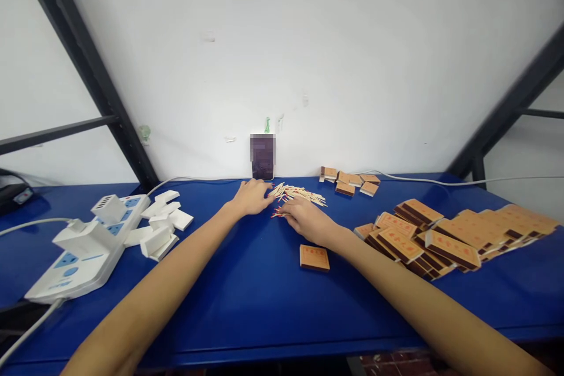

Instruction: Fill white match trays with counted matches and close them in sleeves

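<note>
A loose pile of matches [304, 192] with red heads lies on the blue table near the wall. My left hand [254, 196] is at the pile's left edge, its thumb and fingers apart, with the fingertips beside red match heads. On the near side of the pile, my right hand [307, 218] has its fingers pinched together on a few matches [277, 212], whose red heads point left. Its palm side is hidden. A closed orange-brown matchbox [314, 257] lies flat on the table, nearer me and just below my right wrist.
Several matchboxes [345, 188] lie by the wall, and a large heap of matchbox sleeves [405, 241] covers the right side. White box trays [161, 226] lie left, beside a power strip [92, 255] with plugs and cables. A dark phone [263, 158] leans against the wall.
</note>
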The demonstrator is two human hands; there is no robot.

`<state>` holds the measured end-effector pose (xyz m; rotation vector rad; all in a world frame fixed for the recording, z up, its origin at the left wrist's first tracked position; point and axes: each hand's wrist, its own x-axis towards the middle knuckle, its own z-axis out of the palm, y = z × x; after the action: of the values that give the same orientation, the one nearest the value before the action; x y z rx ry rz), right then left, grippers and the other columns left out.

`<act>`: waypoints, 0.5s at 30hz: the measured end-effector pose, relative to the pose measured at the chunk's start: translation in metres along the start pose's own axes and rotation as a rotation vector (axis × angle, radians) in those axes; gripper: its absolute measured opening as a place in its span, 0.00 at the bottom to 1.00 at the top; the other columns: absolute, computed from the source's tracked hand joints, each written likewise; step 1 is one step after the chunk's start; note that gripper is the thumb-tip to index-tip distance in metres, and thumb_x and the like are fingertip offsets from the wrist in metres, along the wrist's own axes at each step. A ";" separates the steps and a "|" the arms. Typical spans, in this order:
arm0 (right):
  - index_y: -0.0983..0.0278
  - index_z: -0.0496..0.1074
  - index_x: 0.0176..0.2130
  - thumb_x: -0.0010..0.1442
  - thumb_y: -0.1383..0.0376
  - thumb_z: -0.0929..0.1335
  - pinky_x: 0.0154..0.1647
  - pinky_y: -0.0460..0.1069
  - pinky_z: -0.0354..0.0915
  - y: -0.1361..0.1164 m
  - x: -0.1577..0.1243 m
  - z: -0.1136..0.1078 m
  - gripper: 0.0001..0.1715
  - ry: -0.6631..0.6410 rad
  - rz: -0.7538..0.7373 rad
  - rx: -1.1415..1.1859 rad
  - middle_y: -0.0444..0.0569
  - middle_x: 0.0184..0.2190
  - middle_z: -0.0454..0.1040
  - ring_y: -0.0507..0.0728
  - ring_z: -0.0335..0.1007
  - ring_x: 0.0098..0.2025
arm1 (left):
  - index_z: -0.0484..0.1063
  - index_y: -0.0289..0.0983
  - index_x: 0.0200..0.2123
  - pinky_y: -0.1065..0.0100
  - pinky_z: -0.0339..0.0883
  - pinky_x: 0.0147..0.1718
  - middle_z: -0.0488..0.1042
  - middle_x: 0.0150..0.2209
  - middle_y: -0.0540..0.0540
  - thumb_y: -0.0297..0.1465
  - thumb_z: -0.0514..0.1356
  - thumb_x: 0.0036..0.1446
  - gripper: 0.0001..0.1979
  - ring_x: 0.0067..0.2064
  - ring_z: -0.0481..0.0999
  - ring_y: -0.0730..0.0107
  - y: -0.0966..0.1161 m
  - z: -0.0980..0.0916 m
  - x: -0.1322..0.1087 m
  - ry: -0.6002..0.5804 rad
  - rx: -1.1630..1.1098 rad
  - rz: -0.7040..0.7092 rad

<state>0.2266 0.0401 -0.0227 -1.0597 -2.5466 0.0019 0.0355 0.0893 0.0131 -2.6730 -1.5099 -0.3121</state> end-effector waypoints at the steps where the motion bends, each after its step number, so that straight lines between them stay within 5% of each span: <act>1: 0.67 0.77 0.44 0.63 0.75 0.63 0.53 0.56 0.66 0.000 -0.002 0.001 0.15 0.002 -0.016 0.038 0.56 0.43 0.79 0.60 0.72 0.47 | 0.73 0.37 0.54 0.51 0.64 0.53 0.75 0.53 0.39 0.40 0.54 0.64 0.20 0.55 0.72 0.49 0.002 0.000 0.005 0.011 0.005 -0.002; 4: 0.65 0.77 0.44 0.64 0.74 0.64 0.52 0.54 0.67 -0.003 -0.007 0.001 0.14 0.022 -0.049 0.162 0.53 0.42 0.79 0.59 0.73 0.46 | 0.75 0.38 0.52 0.53 0.64 0.54 0.75 0.52 0.40 0.39 0.51 0.66 0.19 0.55 0.71 0.52 0.007 -0.002 0.003 0.063 0.023 -0.006; 8: 0.63 0.79 0.41 0.63 0.72 0.66 0.48 0.52 0.67 -0.012 -0.013 -0.001 0.12 0.036 -0.017 0.345 0.49 0.41 0.81 0.56 0.75 0.43 | 0.76 0.37 0.48 0.53 0.62 0.54 0.74 0.51 0.40 0.37 0.51 0.66 0.17 0.53 0.70 0.54 0.007 -0.004 -0.034 0.108 0.071 -0.025; 15: 0.60 0.80 0.37 0.61 0.69 0.68 0.39 0.48 0.66 -0.029 -0.018 -0.002 0.09 0.041 0.130 0.575 0.45 0.38 0.81 0.53 0.74 0.37 | 0.71 0.36 0.53 0.52 0.68 0.51 0.69 0.51 0.38 0.29 0.53 0.63 0.17 0.49 0.70 0.55 -0.017 0.015 -0.078 0.144 0.016 -0.054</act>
<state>0.2196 0.0065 -0.0225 -0.9646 -2.2190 0.6937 -0.0161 0.0352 -0.0187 -2.5395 -1.5367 -0.4815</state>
